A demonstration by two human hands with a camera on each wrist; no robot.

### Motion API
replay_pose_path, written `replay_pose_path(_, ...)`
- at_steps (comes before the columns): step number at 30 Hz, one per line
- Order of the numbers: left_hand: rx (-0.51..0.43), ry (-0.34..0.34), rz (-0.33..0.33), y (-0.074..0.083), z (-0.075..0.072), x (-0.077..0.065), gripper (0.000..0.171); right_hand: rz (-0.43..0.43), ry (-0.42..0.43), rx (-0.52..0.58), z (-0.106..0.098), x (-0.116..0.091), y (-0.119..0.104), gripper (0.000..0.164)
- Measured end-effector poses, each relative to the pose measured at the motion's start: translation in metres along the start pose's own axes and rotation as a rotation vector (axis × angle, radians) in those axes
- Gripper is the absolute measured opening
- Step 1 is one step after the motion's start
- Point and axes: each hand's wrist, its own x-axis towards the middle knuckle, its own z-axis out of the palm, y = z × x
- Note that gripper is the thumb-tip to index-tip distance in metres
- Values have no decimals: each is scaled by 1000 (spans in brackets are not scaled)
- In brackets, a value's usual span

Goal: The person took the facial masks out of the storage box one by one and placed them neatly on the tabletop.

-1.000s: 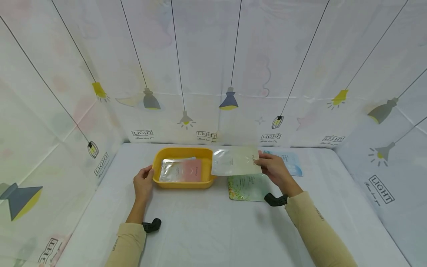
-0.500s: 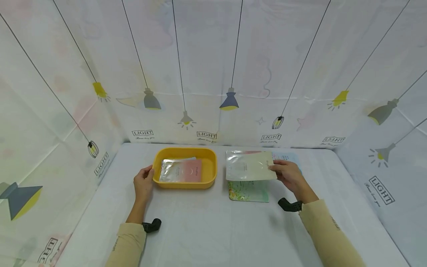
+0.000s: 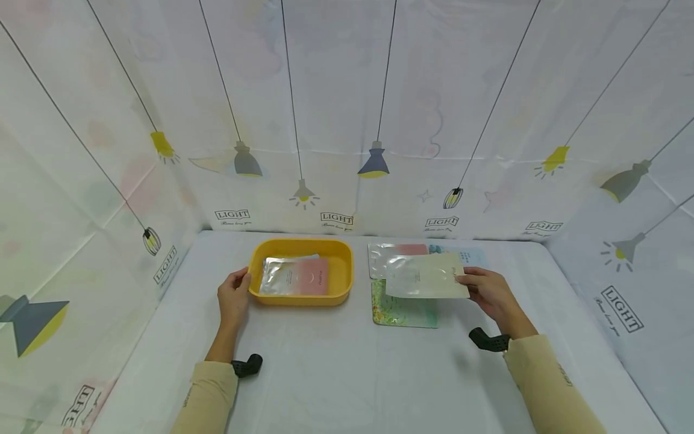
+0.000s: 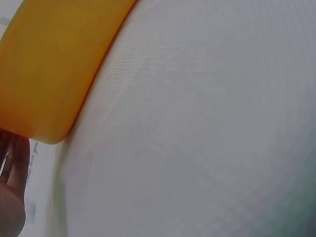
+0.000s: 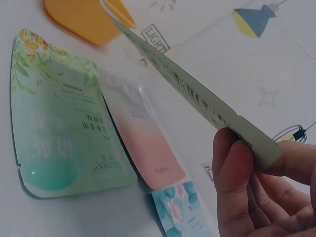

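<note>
My right hand (image 3: pixel 492 295) pinches the right end of a cream and silver sheet mask packet (image 3: pixel 425 275). In the right wrist view this packet (image 5: pixel 197 96) is seen nearly edge-on, raised over the others, thumb and fingers on its end. Beneath it in the head view lie a green floral mask packet (image 3: pixel 403 310), a pink and silver one (image 3: pixel 382 256) and a light blue one (image 3: pixel 473 255). At the left, my left hand (image 3: pixel 234 295) holds the left end of a yellow tray (image 3: pixel 343 271). Inside the tray rests a pink and silver mask packet (image 3: pixel 303 277), overlapping another.
A white cloth (image 3: pixel 336 374) covers the table. Behind and at both sides hangs a white curtain (image 3: pixel 325 120) printed with lamps. Each wrist wears a black camera mount, the left one (image 3: pixel 248 366) beside the sleeve.
My right hand has carried the cream packet from the tray's right edge rightward over the other packets, uncovering the pink one behind. My left hand and the tray stay put.
</note>
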Motion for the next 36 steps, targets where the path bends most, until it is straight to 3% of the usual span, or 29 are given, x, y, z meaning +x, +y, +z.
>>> replay_pose_path(14, 12, -4, -13, 1, 0, -1, 34, 30, 22, 67, -19, -1, 9, 70)
replay_pose_path(23, 16, 0, -18, 3, 1, -2, 33, 47, 35, 7, -36, 0, 15, 71)
replay_pose_path(36, 12, 7, -14, 2, 2, -1, 34, 112, 68, 13, -71, 2, 34, 75)
